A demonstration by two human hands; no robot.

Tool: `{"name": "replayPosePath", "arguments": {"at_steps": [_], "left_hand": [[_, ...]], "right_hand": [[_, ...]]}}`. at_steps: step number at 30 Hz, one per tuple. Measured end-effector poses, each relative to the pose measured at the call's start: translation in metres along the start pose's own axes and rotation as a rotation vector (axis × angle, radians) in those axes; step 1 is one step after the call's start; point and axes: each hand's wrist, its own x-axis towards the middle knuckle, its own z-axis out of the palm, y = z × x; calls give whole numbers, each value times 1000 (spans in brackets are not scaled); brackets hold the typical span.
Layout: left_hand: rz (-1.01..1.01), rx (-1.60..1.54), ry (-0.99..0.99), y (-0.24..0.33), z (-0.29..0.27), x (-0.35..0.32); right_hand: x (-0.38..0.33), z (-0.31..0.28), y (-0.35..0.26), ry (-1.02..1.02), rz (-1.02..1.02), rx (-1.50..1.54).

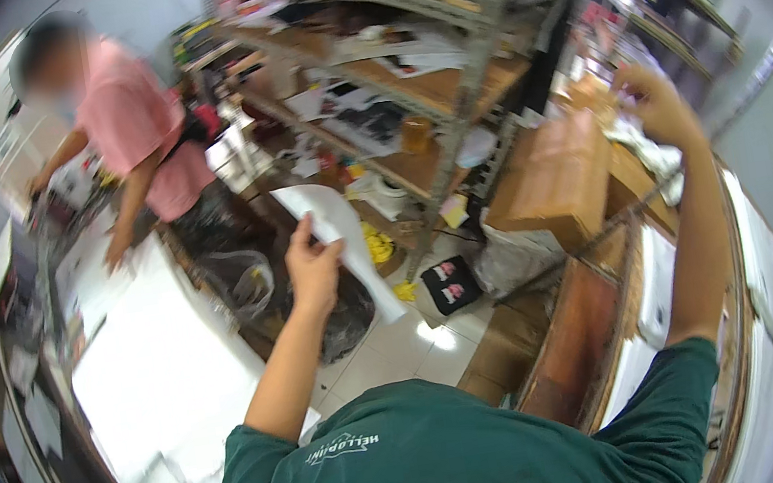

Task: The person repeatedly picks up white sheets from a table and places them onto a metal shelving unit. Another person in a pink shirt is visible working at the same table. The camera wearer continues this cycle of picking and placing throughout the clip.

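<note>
My left hand (313, 269) is raised in front of me and pinches a white sheet of paper (339, 238) that hangs down and to the right. My right hand (659, 104) reaches out to the far right over a wooden shelf unit (602, 300). It is closed on a crumpled white cloth or paper (642, 146) that lies beside a brown cardboard box (556, 180). Both forearms come up from my green shirt at the lower edge.
A person in a pink shirt (140, 138) leans over a white table (158, 372) on the left. A metal rack (444, 85) with cluttered wooden shelves stands ahead. Black bags (243, 276) and yellow scraps (377, 243) lie on the tiled floor.
</note>
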Motion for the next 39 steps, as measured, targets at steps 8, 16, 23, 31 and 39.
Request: {"name": "replayPosePath", "arguments": {"at_steps": [8,16,23,31,39], "left_hand": [[6,-204,247,-38,-22,-23],[-92,-322,222,-23,-62,-48],[256,657,442,-34,-226,-58],[-184,2002,685,-34,-461,-5],[270,1820,540,-62,-601,24]], "right_hand": [[-114,249,-194,-634,-570,483],[-122,358,-223,114,-564,323],[-128,370,-191,198,-233,270],[-176,352,-155,347,-133,97],[-175,299,-169,400,76,227]]}}
